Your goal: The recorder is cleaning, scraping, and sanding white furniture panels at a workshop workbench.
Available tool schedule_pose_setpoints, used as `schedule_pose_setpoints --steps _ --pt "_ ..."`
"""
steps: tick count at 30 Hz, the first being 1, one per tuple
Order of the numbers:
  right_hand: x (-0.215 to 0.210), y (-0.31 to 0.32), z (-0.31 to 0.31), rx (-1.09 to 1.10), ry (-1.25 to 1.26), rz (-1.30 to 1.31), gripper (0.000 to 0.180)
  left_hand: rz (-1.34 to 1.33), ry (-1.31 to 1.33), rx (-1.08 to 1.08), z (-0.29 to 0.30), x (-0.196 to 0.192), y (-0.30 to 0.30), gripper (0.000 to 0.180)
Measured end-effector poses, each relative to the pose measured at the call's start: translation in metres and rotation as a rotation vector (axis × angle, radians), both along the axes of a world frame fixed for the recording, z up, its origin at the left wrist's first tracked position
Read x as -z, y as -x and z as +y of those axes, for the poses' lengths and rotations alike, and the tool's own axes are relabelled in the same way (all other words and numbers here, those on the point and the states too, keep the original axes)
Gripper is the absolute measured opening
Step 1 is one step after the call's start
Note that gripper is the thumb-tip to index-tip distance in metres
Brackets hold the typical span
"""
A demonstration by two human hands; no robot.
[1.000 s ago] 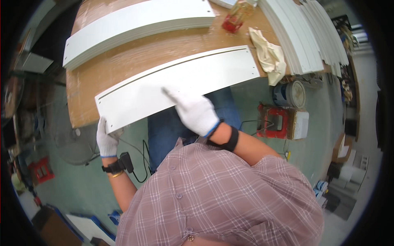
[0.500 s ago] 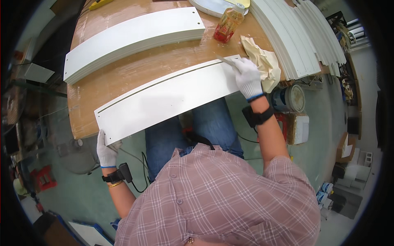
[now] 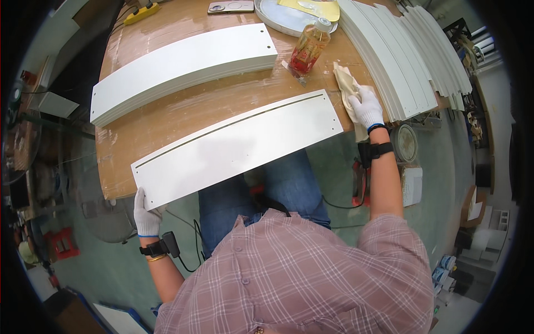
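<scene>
A long white board [image 3: 239, 147] with a dark groove along its far edge and small holes at its ends lies across the table's near edge. My left hand [image 3: 147, 214], in a white knit glove, grips its near left corner, thumb on top and fingers underneath. Past the board's right end, my gloved right hand [image 3: 367, 108] is closed on a crumpled cream cloth [image 3: 346, 83]. A small flat scraper [image 3: 295, 73] rests on the table beside a clear bottle [image 3: 310, 47] with red and amber contents.
A stack of white boards [image 3: 183, 67] sits behind; more white boards [image 3: 384, 61] are piled at right. At the back are a round white lid [image 3: 272, 16] with a yellow sheet, a phone [image 3: 231, 7] and a yellow power strip [image 3: 142, 13]. A bucket [image 3: 405, 143] stands below right.
My right hand has left the board's right end, moved right and taken hold of the cloth. The scraper it held now lies by the bottle. My left hand keeps its grip.
</scene>
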State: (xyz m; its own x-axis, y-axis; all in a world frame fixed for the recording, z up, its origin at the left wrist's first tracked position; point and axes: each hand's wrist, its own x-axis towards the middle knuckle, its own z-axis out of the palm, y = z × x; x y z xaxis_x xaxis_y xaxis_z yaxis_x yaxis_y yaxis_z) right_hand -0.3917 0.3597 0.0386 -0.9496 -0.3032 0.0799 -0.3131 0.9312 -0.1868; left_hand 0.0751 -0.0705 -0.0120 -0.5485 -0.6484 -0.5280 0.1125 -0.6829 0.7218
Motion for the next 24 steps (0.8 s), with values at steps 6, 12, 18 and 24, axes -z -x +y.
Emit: schedule_pose_setpoints --steps 6,12,18,24 --pt "-0.026 -0.031 -0.024 -0.014 0.341 -0.151 0.040 -0.025 -0.012 -0.062 0.004 -0.003 0.005 0.033" --pt "0.018 -0.072 -0.059 -0.325 0.199 0.138 0.053 0.025 0.025 -0.054 0.003 -0.001 0.003 0.030" --pt "0.009 -0.113 -0.076 -0.356 0.076 0.109 0.060 0.035 0.071 -0.064 0.012 -0.010 0.012 0.031" --pt "0.006 -0.207 -0.144 -0.627 0.432 0.161 0.033 0.005 0.056 -0.097 0.015 -0.013 0.013 0.030"
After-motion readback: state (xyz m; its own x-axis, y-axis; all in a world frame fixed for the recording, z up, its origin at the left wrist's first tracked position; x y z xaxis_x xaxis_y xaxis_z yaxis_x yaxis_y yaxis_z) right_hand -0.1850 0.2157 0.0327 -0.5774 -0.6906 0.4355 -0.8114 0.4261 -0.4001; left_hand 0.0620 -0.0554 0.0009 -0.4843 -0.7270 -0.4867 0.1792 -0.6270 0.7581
